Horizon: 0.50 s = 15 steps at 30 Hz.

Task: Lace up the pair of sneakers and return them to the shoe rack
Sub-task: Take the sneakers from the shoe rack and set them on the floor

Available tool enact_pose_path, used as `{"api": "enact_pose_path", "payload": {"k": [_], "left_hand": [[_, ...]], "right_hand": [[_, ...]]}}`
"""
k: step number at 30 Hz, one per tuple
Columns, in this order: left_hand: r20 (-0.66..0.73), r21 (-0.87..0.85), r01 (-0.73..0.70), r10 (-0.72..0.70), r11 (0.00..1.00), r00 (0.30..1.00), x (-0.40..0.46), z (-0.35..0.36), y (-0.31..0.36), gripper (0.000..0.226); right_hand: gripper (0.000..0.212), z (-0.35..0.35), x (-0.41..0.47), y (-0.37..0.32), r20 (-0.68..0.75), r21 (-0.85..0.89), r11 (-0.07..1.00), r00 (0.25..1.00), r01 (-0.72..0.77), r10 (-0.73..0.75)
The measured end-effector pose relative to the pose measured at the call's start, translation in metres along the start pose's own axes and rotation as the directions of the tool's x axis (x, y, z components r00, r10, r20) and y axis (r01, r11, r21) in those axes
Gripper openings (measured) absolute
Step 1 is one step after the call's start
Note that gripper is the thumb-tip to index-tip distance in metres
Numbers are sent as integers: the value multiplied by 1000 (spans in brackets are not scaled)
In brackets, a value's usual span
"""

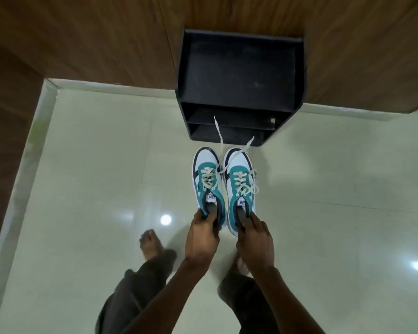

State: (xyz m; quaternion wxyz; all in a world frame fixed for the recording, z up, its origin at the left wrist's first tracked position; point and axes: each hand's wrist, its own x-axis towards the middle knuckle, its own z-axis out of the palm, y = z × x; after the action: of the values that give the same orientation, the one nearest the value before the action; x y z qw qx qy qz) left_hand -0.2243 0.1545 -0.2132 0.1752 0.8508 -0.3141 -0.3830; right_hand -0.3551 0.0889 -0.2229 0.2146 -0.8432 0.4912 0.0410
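Two teal, white and navy sneakers hang side by side above the floor, toes pointing away from me. My left hand [202, 233] grips the heel collar of the left sneaker [208, 174]. My right hand [255, 233] grips the heel collar of the right sneaker [239, 179]. Both shoes carry cream laces threaded through the eyelets. Loose lace ends [219, 131] trail forward from the right sneaker, toward the black shoe rack [299, 75]. The rack stands just beyond the toes, its top and two lower shelves bare.
The rack stands against a wooden wall [106, 37]. Glossy cream floor tiles [94, 165] spread all around, with a pale skirting strip [22, 165] at the left. My bare left foot [151, 242] and dark trouser legs show below my arms.
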Motion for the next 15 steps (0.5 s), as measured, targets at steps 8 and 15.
{"api": "enact_pose_path", "payload": {"k": [8, 15], "left_hand": [[-61, 69, -110, 114, 992, 992, 143, 114, -139, 48], [-260, 100, -371, 385, 923, 886, 309, 210, -246, 38]], "right_hand": [[48, 206, 84, 37, -82, 112, 994, 997, 4, 5], [16, 395, 187, 82, -426, 158, 987, 901, -7, 75]]}}
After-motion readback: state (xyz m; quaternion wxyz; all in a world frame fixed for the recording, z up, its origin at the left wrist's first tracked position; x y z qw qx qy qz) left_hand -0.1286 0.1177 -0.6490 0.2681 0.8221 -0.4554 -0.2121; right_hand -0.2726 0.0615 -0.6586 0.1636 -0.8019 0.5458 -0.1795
